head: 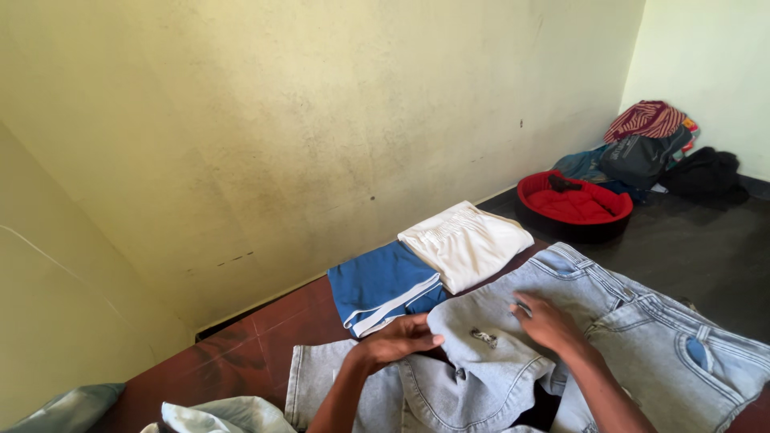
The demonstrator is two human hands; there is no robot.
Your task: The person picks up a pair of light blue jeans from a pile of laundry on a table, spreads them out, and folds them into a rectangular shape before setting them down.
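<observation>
A pair of light blue jeans (642, 337) lies spread on a dark red table (281, 321), partly folded over itself. My left hand (397, 341) pinches a folded edge of the denim near the waist. My right hand (545, 321) rests flat on the denim a little to the right, fingers pressing down. Beyond the jeans lie two folded garments side by side: a blue one with white trim (381, 285) and a white one (465, 240).
A pale crumpled cloth (216, 415) sits at the table's near left corner. On the dark floor stand a red and black pet bed (573, 204) and a pile of bags and clothes (650, 148) in the corner. A yellowish wall runs behind.
</observation>
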